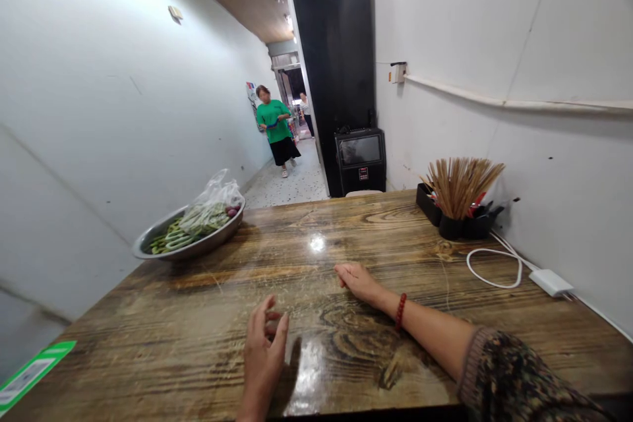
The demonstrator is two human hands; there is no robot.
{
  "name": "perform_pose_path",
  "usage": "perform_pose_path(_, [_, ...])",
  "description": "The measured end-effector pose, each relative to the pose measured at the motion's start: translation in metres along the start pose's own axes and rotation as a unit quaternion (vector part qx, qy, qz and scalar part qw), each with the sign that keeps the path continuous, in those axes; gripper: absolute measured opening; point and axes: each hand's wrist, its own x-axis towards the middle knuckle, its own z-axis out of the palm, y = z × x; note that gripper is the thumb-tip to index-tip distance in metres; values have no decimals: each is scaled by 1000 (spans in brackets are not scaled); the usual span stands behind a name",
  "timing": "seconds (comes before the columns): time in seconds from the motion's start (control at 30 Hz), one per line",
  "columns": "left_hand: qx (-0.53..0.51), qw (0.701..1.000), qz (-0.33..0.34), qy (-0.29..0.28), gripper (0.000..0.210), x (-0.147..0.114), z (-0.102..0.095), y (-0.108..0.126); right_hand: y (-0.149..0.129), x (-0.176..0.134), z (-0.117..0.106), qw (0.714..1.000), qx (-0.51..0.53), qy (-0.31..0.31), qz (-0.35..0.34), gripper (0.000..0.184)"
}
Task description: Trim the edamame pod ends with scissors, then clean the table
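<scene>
My left hand (266, 346) hovers over the near middle of the wooden table (346, 231). Its fingers are bent but apart, and nothing is in them. Farther forward and to the right, my right hand (359, 282) rests by the tabletop with its fingers curled closed; no object shows in it. A red bead bracelet (400, 311) circles the right wrist. Beyond the left hand, at the table's far left, stands a metal basin (217, 236) of green vegetables (171, 237), partly under a clear plastic bag (221, 192).
At the right wall, a black holder (451, 227) carries many wooden chopsticks (462, 181). A white charger (550, 282) with its cable lies nearer. A green-edged label (34, 372) is at the left edge. Beyond the table are a black speaker (361, 158) and a person in green (274, 122).
</scene>
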Motion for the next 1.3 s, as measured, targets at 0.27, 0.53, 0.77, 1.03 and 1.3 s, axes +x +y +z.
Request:
perform_pose_path(0.27, [-57, 998, -32, -18, 81, 1, 6, -6, -26, 9, 1, 986, 131, -58, 88, 49])
perform_pose_path(0.53, [-91, 993, -80, -5, 75, 1, 4, -5, -46, 19, -6, 968, 211, -64, 119, 42])
perform_pose_path(0.77, [-159, 979, -122, 34, 67, 0, 0, -7, -22, 23, -2, 966, 195, -57, 161, 39])
perform_pose_path(1.03, [-174, 973, -142, 47, 67, -2, -2, -3, -9, 19, -1, 968, 171, -54, 178, 40])
perform_pose_path(1.3, [-177, 972, -146, 60, 66, -2, -1, -3, -9, 18, -2, 968, 171, -52, 179, 40])
